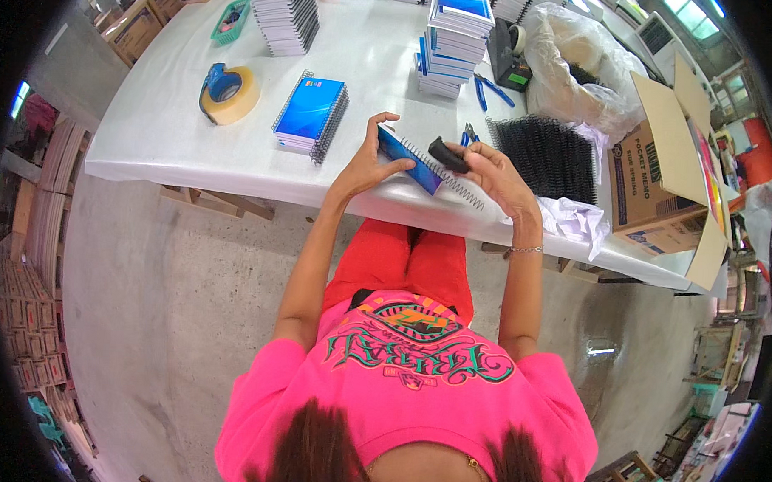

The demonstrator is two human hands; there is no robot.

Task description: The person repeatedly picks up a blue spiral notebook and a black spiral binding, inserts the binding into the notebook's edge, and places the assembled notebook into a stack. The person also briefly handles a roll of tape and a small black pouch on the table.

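Note:
My left hand [368, 166] grips a small blue-covered notebook [412, 163] on edge, thumb on the front cover. A spiral wire coil [466, 192] runs along the notebook's edge, its free end sticking out past the lower right corner. In my right hand [498, 179] is a small black object [448, 156] of a kind I cannot make out, held pinched against or just over the coil. Blue-handled pliers [469, 135] lie just beyond the right hand. To the left of my left hand sits a short stack of blue spiral notebooks [311, 111].
A tape roll in a blue dispenser [229, 95] stands at left. Taller notebook stacks [455, 41] rise at the back. On the right are black coils [552, 159], crumpled white paper [569, 222], a plastic bag [579, 65] and an open carton [660, 187] by the table edge.

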